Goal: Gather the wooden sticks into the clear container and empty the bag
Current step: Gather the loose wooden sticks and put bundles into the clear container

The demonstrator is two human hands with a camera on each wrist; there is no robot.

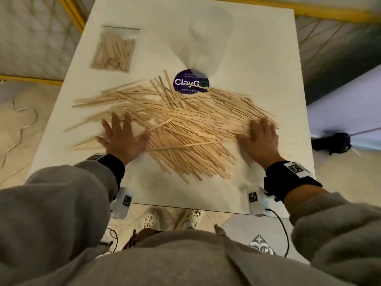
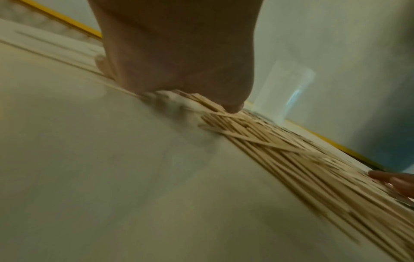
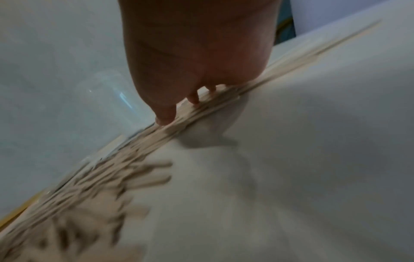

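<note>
On either side of the wide heap of pale flat wooden sticks [image 1: 165, 124], the left hand [image 1: 121, 137] and right hand [image 1: 260, 137] lie flat with fingers spread, holding nothing, apparently to sweep it together for the clear plastic container [image 1: 208, 40] beyond, while the small clear zip bag [image 1: 114, 50] beyond the heap's left end still holds sticks.

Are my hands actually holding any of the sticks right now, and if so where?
Nothing is held. The left hand and right hand lie flat with fingers spread, pressing on the two ends of the wooden sticks piled on the table.
</note>
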